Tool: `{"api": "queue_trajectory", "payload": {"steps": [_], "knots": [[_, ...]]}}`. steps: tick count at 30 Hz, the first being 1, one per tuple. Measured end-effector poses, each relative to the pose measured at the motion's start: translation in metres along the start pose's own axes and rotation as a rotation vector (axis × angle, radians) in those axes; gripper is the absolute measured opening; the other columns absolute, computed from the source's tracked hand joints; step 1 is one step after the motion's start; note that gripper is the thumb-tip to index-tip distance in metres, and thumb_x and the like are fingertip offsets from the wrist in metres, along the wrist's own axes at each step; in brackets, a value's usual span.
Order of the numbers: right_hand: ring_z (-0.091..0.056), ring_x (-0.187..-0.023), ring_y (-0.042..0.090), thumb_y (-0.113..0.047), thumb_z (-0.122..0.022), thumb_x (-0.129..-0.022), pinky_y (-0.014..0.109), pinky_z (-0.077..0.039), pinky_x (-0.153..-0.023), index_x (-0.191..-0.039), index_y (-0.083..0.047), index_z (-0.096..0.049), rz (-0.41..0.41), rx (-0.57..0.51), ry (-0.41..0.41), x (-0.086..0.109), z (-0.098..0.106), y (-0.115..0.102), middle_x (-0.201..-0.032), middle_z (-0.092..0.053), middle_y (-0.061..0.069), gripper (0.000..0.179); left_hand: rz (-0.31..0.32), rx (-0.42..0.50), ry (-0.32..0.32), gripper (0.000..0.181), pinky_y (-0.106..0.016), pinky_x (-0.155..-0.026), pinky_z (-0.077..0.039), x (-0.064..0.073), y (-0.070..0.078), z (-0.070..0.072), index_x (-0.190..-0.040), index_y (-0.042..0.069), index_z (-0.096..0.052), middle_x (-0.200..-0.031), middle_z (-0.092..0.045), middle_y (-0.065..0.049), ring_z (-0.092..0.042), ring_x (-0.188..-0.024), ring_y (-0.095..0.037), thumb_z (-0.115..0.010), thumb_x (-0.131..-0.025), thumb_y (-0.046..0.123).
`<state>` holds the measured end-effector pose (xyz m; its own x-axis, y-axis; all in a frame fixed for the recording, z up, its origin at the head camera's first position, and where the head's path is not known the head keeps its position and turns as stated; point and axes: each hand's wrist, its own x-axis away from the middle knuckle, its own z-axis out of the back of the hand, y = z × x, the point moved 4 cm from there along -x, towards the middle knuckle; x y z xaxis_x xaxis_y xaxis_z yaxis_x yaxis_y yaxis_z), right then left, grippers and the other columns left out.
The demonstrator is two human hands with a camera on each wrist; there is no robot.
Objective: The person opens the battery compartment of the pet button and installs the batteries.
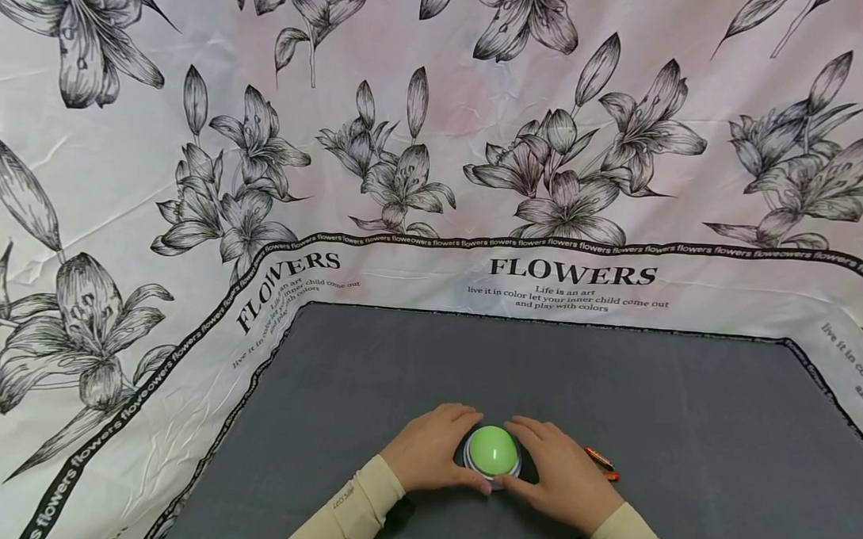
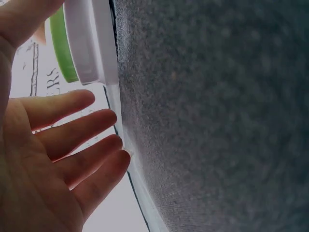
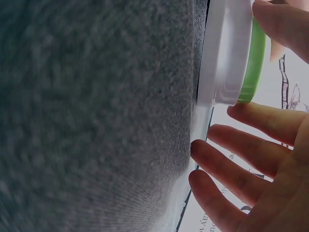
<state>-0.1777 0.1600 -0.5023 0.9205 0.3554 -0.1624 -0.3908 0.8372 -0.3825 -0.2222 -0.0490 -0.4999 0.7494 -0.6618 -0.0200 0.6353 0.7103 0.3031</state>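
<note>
A round push button [image 1: 492,450] with a glossy green dome and a white base sits on the grey tabletop, between both hands. My left hand [image 1: 435,450] curves along its left side, thumb in front. In the left wrist view, the fingers [image 2: 79,137] are spread and stand apart from the white base [image 2: 89,43]. On the other side is my right hand [image 1: 563,471], its thumb at the base's near edge. In the right wrist view, the index fingertip is close to the green rim [image 3: 252,67]; whether it touches, I cannot tell. The other fingers are extended.
Two small red-and-black batteries [image 1: 599,458] lie just right of my right hand. The grey surface [image 1: 514,367] is edged by a white floral cloth [image 1: 403,276] with black print, which rises behind as a backdrop.
</note>
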Motion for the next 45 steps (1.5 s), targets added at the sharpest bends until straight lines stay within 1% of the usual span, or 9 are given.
{"api": "queue_trajectory", "payload": {"steps": [3, 11, 18, 21, 27, 32, 36, 42, 45], "knots": [[-0.068, -0.127, 0.026, -0.063, -0.082, -0.09, 0.05, -0.058, -0.104, -0.143, -0.018, -0.069, -0.001, 0.001, -0.012, 0.0, 0.0, -0.001, -0.146, -0.067, 0.003, 0.071, -0.002, 0.007, -0.001, 0.098, -0.041, -0.115, -0.053, 0.0, 0.0, -0.002, -0.158, 0.018, -0.056, -0.158, -0.058, -0.001, -0.057, -0.146, -0.021, -0.073, -0.085, 0.081], [-0.068, -0.128, 0.026, -0.069, -0.076, -0.092, 0.051, -0.058, -0.105, -0.143, -0.02, -0.068, -0.006, -0.019, -0.04, 0.0, -0.001, 0.001, -0.146, -0.068, 0.002, 0.071, -0.037, 0.02, 0.0, 0.088, -0.038, -0.111, -0.056, 0.001, 0.004, -0.001, -0.154, 0.019, -0.06, -0.154, -0.062, -0.001, -0.06, -0.142, -0.021, -0.077, -0.088, 0.074], [-0.068, -0.121, 0.018, -0.076, -0.07, -0.092, 0.046, -0.059, -0.101, -0.142, -0.023, -0.068, -0.008, -0.049, -0.051, 0.0, 0.001, 0.003, -0.138, -0.072, -0.004, 0.072, -0.053, 0.033, 0.004, 0.08, -0.033, -0.108, -0.056, -0.001, 0.007, -0.002, -0.15, 0.021, -0.062, -0.148, -0.064, 0.001, -0.061, -0.138, -0.017, -0.079, -0.088, 0.07], [-0.068, -0.12, 0.016, -0.077, -0.069, -0.091, 0.044, -0.06, -0.099, -0.143, -0.023, -0.068, -0.025, -0.064, -0.062, 0.001, 0.003, 0.003, -0.136, -0.072, -0.006, 0.074, -0.06, 0.062, 0.001, 0.078, -0.031, -0.106, -0.056, -0.001, 0.008, -0.002, -0.148, 0.022, -0.062, -0.146, -0.065, 0.003, -0.062, -0.136, -0.015, -0.079, -0.089, 0.069], [-0.07, -0.123, 0.017, -0.072, -0.072, -0.093, 0.044, -0.06, -0.101, -0.146, -0.021, -0.066, -0.026, -0.118, -0.034, 0.001, 0.01, 0.001, -0.139, -0.071, -0.006, 0.074, -0.044, 0.173, 0.003, 0.075, -0.028, -0.102, -0.057, -0.001, 0.006, 0.002, -0.151, 0.025, -0.059, -0.146, -0.064, 0.004, -0.063, -0.127, -0.01, -0.08, -0.091, 0.065], [-0.071, -0.125, 0.018, -0.057, -0.08, -0.094, 0.043, -0.061, -0.1, -0.15, -0.016, -0.062, -0.021, -0.161, 0.009, 0.001, 0.015, -0.002, -0.143, -0.069, -0.002, 0.072, -0.028, 0.258, 0.011, 0.078, -0.028, -0.098, -0.058, -0.001, 0.006, 0.006, -0.157, 0.024, -0.052, -0.146, -0.063, 0.0, -0.065, -0.12, -0.007, -0.08, -0.093, 0.061], [-0.072, -0.118, 0.014, -0.044, -0.087, -0.093, 0.037, -0.062, -0.095, -0.151, -0.014, -0.061, -0.004, -0.177, 0.049, 0.002, 0.02, -0.006, -0.142, -0.069, -0.001, 0.071, -0.012, 0.341, 0.017, 0.081, -0.025, -0.094, -0.057, -0.001, 0.007, 0.009, -0.158, 0.023, -0.05, -0.143, -0.063, 0.0, -0.063, -0.113, -0.005, -0.082, -0.093, 0.058], [-0.07, -0.108, 0.009, -0.039, -0.089, -0.091, 0.032, -0.062, -0.086, -0.15, -0.014, -0.061, 0.04, -0.19, 0.13, 0.002, 0.031, -0.013, -0.139, -0.07, -0.001, 0.07, 0.015, 0.521, 0.021, 0.085, -0.021, -0.085, -0.056, 0.0, 0.008, 0.017, -0.16, 0.019, -0.049, -0.139, -0.061, -0.004, -0.061, -0.096, -0.002, -0.089, -0.09, 0.046], [-0.07, -0.106, 0.008, -0.032, -0.091, -0.09, 0.032, -0.062, -0.084, -0.151, -0.014, -0.06, 0.065, -0.213, 0.158, 0.001, 0.034, -0.015, -0.14, -0.069, 0.0, 0.07, 0.027, 0.603, 0.016, 0.084, -0.019, -0.081, -0.058, 0.001, 0.007, 0.019, -0.162, 0.018, -0.046, -0.138, -0.059, -0.006, -0.063, -0.089, -0.001, -0.086, -0.094, 0.045]]}}
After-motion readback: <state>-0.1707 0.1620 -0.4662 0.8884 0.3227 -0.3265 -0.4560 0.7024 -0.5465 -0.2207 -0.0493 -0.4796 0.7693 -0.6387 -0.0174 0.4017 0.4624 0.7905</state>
